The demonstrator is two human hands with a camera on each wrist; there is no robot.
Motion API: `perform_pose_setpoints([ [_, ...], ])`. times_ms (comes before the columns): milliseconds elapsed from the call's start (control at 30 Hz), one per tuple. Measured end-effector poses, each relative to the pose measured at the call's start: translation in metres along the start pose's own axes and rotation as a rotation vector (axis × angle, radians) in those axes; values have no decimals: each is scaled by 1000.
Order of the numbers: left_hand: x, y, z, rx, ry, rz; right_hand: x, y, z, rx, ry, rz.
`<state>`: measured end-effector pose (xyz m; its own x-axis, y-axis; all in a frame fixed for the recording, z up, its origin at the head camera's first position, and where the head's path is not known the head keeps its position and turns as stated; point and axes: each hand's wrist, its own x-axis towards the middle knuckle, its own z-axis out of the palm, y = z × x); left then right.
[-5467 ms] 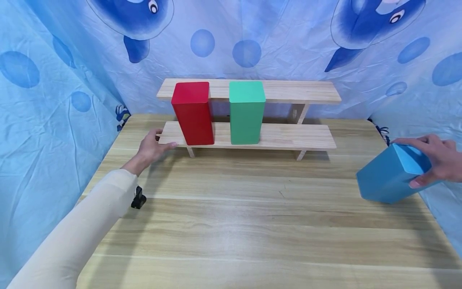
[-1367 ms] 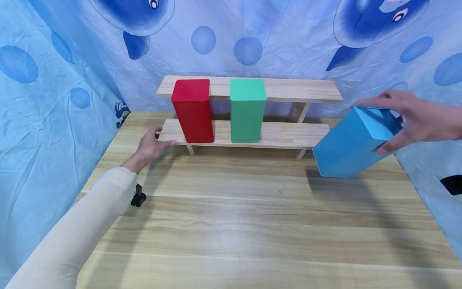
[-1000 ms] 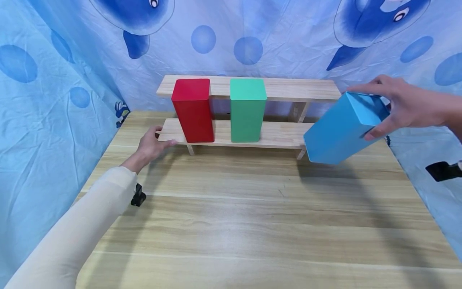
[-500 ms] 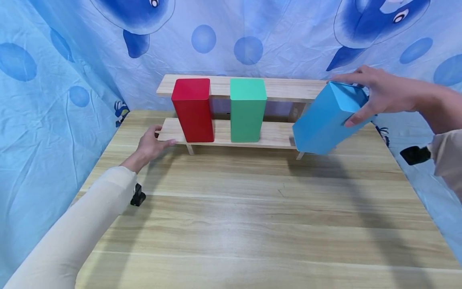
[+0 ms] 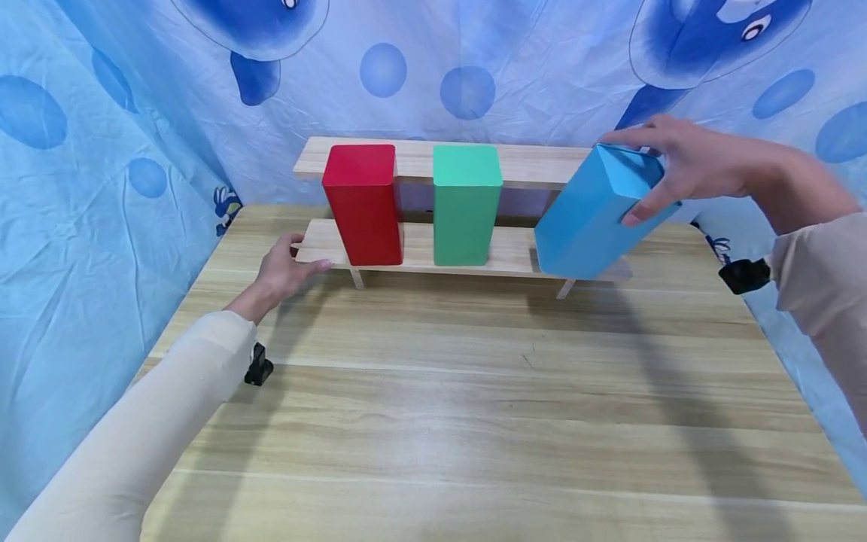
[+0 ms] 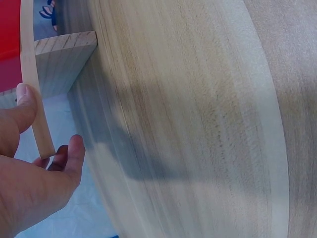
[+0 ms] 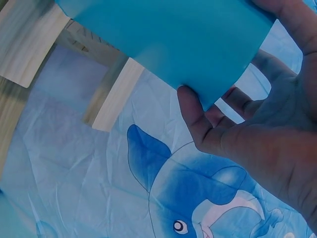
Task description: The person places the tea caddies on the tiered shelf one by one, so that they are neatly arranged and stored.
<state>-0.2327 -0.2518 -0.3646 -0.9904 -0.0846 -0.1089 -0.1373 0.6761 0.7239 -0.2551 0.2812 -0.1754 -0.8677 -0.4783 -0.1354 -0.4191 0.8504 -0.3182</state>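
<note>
A two-tier wooden shelf (image 5: 518, 248) stands at the back of the table. Its lower board carries an upright red box (image 5: 367, 222) on the left and an upright green box (image 5: 464, 226) near the middle. My left hand (image 5: 281, 272) grips the lower board's left end; the left wrist view shows the thumb on the board's edge (image 6: 42, 124) and fingers curled round its end. A blue box (image 5: 585, 218), tilted, is over the board's right part, its top end held between thumb and fingers of my right hand (image 5: 704, 162). Whether its lower end touches the board cannot be told.
The shelf's upper board (image 5: 528, 162) runs behind the boxes. A blue curtain (image 5: 420, 68) with dolphins closes off the back and both sides. Wood-grained tabletop (image 5: 433, 406) extends in front. Each wrist wears a small black camera (image 5: 259, 366).
From beyond the table's right side, my right hand has brought the blue box leftward and back to the shelf's right part. My left hand stays on the shelf end; red and green boxes stay put.
</note>
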Motion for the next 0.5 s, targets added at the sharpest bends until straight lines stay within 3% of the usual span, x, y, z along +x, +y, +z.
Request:
perform_pose_setpoints([
  [500, 1, -1, -1, 14, 1, -3, 25, -15, 1, -33, -53, 50],
])
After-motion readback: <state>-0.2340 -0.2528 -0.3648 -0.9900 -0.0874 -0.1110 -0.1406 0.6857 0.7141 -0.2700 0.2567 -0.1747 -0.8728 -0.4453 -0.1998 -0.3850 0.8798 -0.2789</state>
